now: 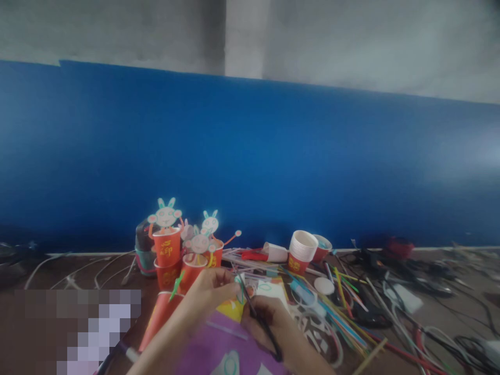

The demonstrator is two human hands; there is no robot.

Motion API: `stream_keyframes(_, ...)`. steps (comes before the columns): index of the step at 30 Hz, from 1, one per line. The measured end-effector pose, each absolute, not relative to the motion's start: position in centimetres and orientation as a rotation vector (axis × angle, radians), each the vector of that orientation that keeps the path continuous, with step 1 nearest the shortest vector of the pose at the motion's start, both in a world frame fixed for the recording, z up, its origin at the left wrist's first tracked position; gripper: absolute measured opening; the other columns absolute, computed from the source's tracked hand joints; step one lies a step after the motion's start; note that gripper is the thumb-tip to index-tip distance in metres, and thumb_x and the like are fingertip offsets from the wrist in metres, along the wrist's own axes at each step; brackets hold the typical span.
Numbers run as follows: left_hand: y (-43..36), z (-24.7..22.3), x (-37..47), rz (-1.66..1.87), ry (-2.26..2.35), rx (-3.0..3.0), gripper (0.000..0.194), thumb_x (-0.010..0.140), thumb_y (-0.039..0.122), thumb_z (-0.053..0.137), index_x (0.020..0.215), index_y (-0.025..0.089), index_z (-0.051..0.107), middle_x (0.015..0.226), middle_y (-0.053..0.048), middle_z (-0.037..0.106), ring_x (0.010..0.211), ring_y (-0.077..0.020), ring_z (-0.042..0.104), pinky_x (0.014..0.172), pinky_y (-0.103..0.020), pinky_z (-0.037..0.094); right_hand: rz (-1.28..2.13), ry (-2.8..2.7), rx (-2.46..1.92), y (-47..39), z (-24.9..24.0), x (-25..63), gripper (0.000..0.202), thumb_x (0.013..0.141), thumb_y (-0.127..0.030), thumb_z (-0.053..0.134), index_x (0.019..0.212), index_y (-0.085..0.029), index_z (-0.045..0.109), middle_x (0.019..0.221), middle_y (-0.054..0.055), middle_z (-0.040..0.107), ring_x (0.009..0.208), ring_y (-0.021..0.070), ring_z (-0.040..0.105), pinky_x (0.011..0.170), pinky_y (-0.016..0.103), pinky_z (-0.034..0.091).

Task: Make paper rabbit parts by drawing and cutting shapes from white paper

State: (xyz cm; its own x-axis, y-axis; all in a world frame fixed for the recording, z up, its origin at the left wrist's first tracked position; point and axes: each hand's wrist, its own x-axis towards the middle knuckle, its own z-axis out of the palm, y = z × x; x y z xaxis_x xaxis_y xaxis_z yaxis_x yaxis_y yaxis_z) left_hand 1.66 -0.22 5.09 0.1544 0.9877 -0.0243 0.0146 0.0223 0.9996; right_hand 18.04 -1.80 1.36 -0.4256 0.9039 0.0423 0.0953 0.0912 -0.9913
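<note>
My left hand point(216, 287) pinches a small white paper piece point(239, 291) with a green outline. In my right hand point(267, 320) is a pair of dark scissors point(260, 317), its blades pointing up and away beside the paper. Beneath both hands lie a purple sheet point(219, 344) and a yellow sheet point(231, 310). Another white paper with a green drawn shape point(269, 289) sits just past my right hand. A white cutout with a green outline point(228, 363) rests on the purple sheet near the bottom edge.
Red paper cups point(167, 247) with rabbit-face cutouts point(166, 216) stand at left. Stacked cups point(302, 250) are behind my right hand. Colored straws point(344, 320), white rings and tangled cables point(449, 333) spread rightward. A blue partition point(250, 156) rises behind the table.
</note>
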Motion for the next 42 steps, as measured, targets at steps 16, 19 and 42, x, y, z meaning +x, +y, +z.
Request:
stream_keyframes(16, -0.7, 5.7, 1.1, 0.946, 1.111, 1.333, 0.017, 0.061, 0.027, 0.065, 0.056, 0.016, 0.053, 0.053, 0.006, 0.042, 0.053, -0.0085, 0.033, 0.053, -0.025, 0.021, 1.456, -1.742, -0.944, -1.6, 0.4, 18.8, 0.02, 0.074, -0.032, 0.066, 0.068, -0.016, 0.055, 0.049, -0.007, 0.042, 0.041, 0.0054, 0.033, 0.038, 0.018, 0.025)
stream_keyframes(19, -0.6, 5.8, 1.0, 0.917, 1.118, 1.37, 0.017, 0.062, 0.027, 0.063, 0.054, 0.017, 0.051, 0.052, 0.007, 0.038, 0.053, -0.0083, 0.029, 0.052, -0.025, 0.019, 1.451, -1.75, -0.925, -1.6, 0.4, 19.0, 0.021, 0.073, -0.031, 0.067, 0.067, -0.016, 0.054, 0.051, -0.007, 0.041, 0.043, 0.0053, 0.032, 0.04, 0.018, 0.025)
stream_keyframes(42, 0.3, 4.2, -1.0, 0.697, 1.128, 1.529, 0.018, 0.062, 0.025, 0.066, 0.074, 0.012, 0.071, 0.067, -0.001, 0.063, 0.065, -0.0138, 0.051, 0.061, -0.025, 0.036, 1.617, -1.885, -1.026, -1.2, 1.1, 20.5, 0.006, 0.069, -0.02, 0.06, 0.07, -0.015, 0.057, 0.048, -0.01, 0.039, 0.038, 0.0017, 0.025, 0.034, 0.014, 0.02)
